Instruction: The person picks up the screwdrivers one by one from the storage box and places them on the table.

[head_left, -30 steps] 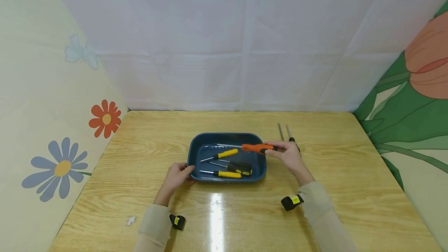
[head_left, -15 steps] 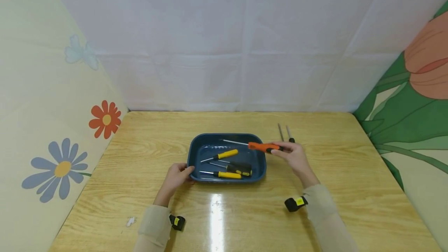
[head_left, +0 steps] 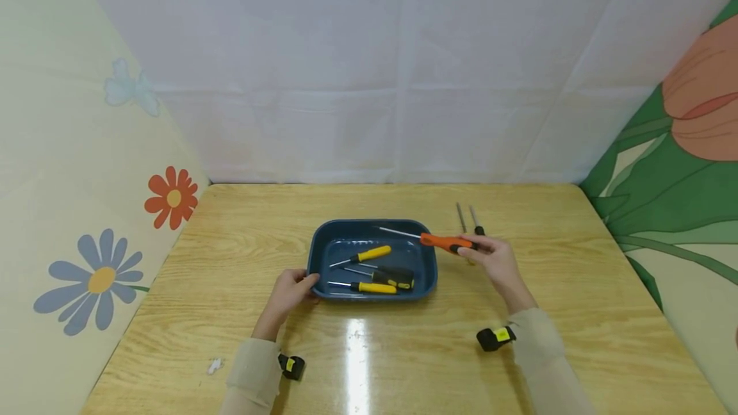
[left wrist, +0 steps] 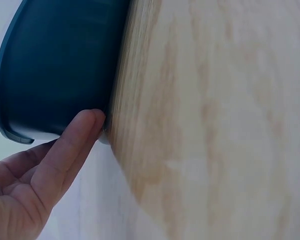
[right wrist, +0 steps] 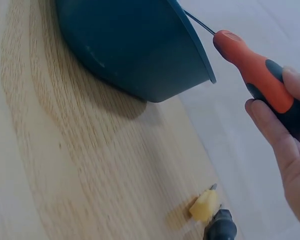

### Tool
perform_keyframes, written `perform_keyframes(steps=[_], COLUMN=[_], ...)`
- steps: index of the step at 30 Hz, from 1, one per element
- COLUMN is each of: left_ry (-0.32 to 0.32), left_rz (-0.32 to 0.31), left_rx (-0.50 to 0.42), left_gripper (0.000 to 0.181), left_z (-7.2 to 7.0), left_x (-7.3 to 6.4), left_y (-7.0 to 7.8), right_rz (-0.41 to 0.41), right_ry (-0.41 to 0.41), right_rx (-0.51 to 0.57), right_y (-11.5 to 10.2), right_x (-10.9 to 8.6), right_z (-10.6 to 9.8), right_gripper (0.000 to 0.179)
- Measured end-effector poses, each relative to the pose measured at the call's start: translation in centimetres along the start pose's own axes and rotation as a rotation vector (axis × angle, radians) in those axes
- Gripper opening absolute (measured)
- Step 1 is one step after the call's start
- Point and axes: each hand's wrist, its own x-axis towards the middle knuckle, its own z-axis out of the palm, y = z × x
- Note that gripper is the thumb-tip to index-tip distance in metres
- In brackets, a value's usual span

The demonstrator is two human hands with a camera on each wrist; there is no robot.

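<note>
Head view, right hand (head_left: 497, 261) pinching slim-shafted orange-black screwdriver (head_left: 442, 243), left hand (head_left: 290, 290) gripping blue tray (head_left: 346, 234)

Free room over near tabletop (head_left: 415, 352), up to blue tray (head_left: 369, 298).

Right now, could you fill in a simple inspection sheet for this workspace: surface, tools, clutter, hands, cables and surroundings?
Surface: wood-grain table, shiny enough to show glare.
Job's things: blue tray holds two yellow-handled screwdrivers and overlapping dark-handled tools; orange screwdriver is held, shaft over the tray; two partly hidden tools lie right of the tray.
Clutter: small white patch, near left; nature unclear.
Hands: left hand grips the tray's left side; right hand holds the orange screwdriver by its handle.
Cables: nothing seen.
Surroundings: white cloth behind; flower-patterned walls at both sides.
</note>
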Motion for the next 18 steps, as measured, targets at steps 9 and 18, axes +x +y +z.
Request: perform_keyframes(steps=[9, 18], left_ry=[0.008, 0.000], left_rz=[-0.003, 0.011], left_rx=[0.018, -0.005], left_gripper=[0.025, 0.024], left_z=[0.0, 0.0], left_x=[-0.1, 0.1], left_y=[0.1, -0.1], right_rz=[-0.015, 0.011], right_ry=[0.060, 0.076], right_rx=[0.017, 0.001], right_y=[0.6, 1.5], right_x=[-0.3, -0.5], right_z=[-0.6, -1.5], right_gripper=[0.041, 0.043])
